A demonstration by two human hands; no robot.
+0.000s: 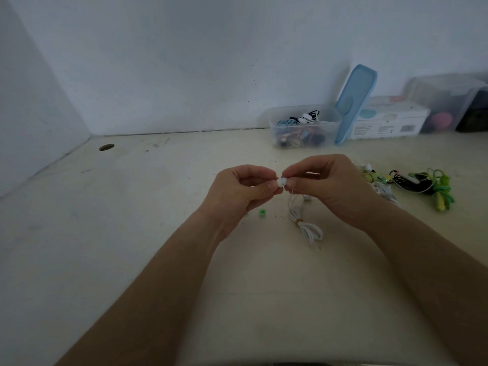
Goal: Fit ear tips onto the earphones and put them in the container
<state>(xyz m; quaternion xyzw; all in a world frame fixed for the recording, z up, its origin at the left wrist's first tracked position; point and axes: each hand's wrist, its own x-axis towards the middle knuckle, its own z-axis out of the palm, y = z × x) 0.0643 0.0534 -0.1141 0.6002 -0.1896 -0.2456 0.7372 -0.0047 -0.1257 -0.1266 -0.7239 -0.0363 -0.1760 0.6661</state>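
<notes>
Your left hand pinches a white ear tip; your right hand grips the earphones, cord touching the surface.

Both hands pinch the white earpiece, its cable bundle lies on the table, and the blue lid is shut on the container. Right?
Not quite. The head view shows the blue lid off, standing on edge beside the open container. The rest holds: left hand and right hand pinch the white earpiece, and its cable bundle lies on the table.
</notes>
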